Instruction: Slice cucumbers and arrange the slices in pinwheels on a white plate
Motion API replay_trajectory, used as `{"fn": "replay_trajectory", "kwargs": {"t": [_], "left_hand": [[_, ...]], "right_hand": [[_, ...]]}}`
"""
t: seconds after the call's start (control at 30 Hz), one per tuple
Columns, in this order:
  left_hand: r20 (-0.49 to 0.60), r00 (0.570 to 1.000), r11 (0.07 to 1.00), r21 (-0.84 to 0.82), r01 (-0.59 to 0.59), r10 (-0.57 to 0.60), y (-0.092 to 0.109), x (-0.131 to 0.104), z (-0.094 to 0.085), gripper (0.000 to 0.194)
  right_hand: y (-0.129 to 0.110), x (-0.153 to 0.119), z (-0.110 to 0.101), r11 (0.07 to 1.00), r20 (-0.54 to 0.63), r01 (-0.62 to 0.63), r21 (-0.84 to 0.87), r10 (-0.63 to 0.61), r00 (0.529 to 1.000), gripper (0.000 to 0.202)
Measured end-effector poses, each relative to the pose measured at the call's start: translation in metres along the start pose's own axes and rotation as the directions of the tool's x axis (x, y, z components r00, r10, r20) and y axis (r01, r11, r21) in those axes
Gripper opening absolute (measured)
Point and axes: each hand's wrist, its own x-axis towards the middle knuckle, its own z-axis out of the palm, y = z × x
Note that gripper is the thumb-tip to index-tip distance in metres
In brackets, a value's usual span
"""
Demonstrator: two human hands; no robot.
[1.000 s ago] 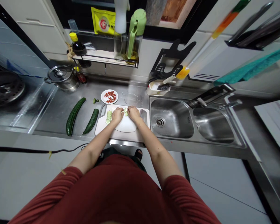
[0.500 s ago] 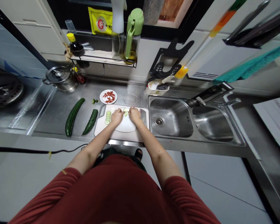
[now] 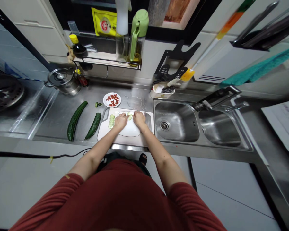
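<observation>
From where I stand, the person's left hand and right hand meet near the middle of the frame, fingers curled inward over the upper part of a white dish. A few pale green cucumber slices lie between the hands, right by the fingertips; I can't tell whether either hand is pinching one or just touching it, since the fingers are too small to read. The dish sits on a light cutting board with a grey handle opening at its left end, and a row of cut slices overlaps down the board, just left of the left hand. Left of the board, on the steel counter, lie a shorter cucumber and, farther left, a longer one, both dark green. Above the board, a small plate holds scattered red pieces, with little green chunks just left of it. A lidded pot stands toward the upper left, and the sink opens just right of the board, below an oblong holder against the wall.
</observation>
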Motion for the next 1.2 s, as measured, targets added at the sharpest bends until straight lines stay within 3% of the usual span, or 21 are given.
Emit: {"fn": "replay_trajectory", "kwargs": {"t": [1.2], "left_hand": [[-0.017,0.996,0.991,0.094,-0.091,0.093,-0.0032,-0.001,0.0034,0.035]], "right_hand": [[-0.0044,-0.0018,0.0039,1.0,-0.015,-0.021,0.007,0.021,1.0,0.027]]}}
